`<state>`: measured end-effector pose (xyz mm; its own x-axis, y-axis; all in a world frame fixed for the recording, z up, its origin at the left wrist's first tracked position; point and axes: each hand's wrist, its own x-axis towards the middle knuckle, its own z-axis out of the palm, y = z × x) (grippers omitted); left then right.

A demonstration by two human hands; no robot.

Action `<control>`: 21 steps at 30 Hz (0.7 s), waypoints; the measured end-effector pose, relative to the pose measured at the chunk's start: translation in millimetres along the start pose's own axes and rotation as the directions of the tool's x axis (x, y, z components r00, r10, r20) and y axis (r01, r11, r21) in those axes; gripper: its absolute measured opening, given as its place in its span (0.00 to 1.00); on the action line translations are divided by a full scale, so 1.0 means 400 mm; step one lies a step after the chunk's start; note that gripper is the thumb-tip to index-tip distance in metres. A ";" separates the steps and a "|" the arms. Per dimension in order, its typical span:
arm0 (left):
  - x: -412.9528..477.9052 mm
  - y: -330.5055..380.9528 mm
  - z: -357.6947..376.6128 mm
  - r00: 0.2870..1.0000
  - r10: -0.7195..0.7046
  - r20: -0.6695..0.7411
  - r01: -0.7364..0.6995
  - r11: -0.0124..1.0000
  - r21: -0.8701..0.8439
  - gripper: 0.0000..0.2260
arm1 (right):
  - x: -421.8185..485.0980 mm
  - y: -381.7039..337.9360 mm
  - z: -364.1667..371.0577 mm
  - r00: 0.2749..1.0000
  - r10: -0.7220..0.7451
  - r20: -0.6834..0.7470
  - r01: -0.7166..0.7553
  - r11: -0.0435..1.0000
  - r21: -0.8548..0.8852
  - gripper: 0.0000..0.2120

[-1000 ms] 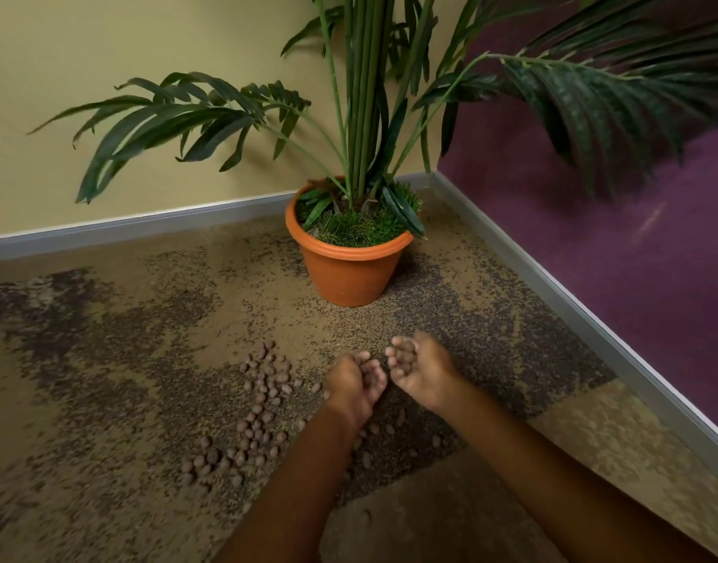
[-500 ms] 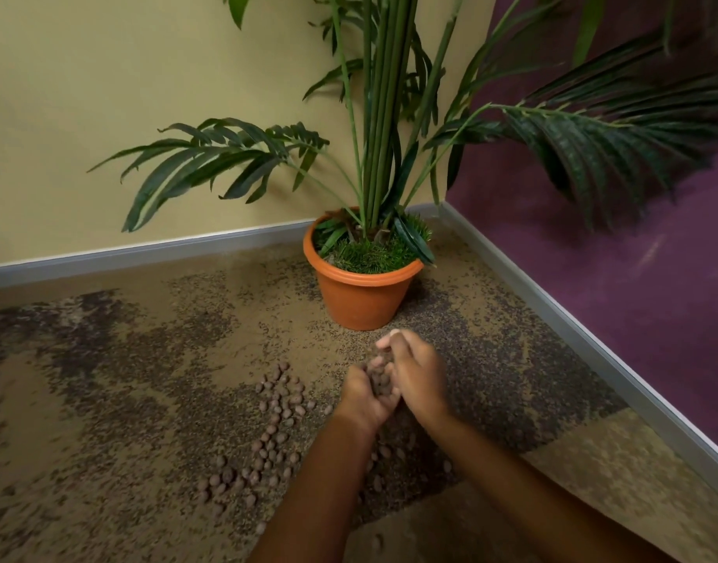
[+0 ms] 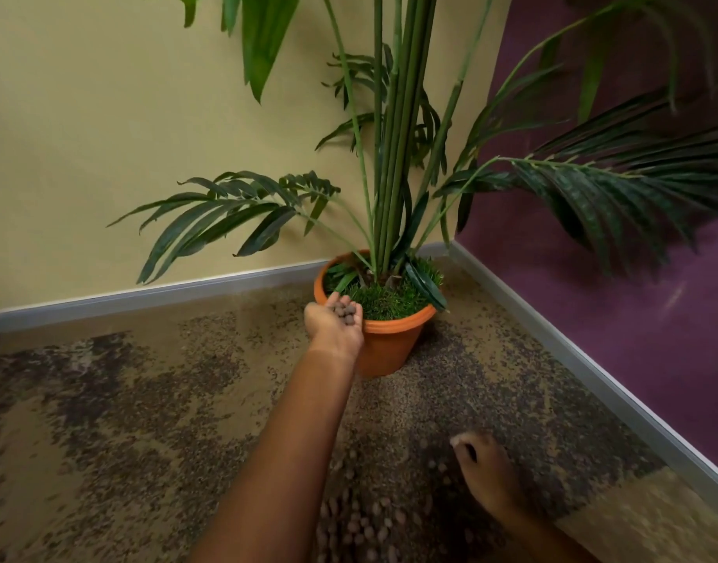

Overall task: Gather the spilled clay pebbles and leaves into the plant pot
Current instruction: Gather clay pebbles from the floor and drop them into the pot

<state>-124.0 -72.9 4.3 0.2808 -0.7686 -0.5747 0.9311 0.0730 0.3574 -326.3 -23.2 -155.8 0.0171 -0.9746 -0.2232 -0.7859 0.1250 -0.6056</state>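
Left hand [image 3: 336,323] cupped around clay pebbles [image 3: 346,311] at the plant pot [image 3: 383,343] rim, right hand [image 3: 485,471] low over the floor [image 3: 146,420], fingers loosely curled, empty.

A room corner: a pale yellow-green wall [image 3: 105,136] on the left meets a deep purple wall [image 3: 653,319] on the right. A grey skirting board [image 3: 154,296] runs along the foot of both. The floor [image 3: 125,420] is tan carpet mottled with dark brown speckled patches. The light is soft and even.
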 end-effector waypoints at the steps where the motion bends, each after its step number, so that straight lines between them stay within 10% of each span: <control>1: 0.004 0.009 0.012 1.000 -0.002 -0.004 0.002 1.000 0.009 0.19 | 0.001 0.001 0.001 1.000 -0.008 0.005 0.008 1.000 -0.011 0.13; 12: -0.001 0.023 0.044 0.995 -0.038 0.096 0.025 0.991 0.128 0.27 | 0.002 0.020 -0.009 0.998 -0.035 0.048 0.035 0.999 0.003 0.12; 21: -0.034 -0.116 -0.075 0.964 0.257 0.072 -0.262 0.868 0.422 0.25 | -0.036 0.033 -0.045 0.992 -0.055 -0.117 0.065 0.994 0.088 0.11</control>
<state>-163.9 -46.8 -26.6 0.4930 -0.7676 -0.4096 0.6363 -0.0030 0.7715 -348.0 -10.8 -146.8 -0.0121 -0.9950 -0.0991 -0.7253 0.0770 -0.6841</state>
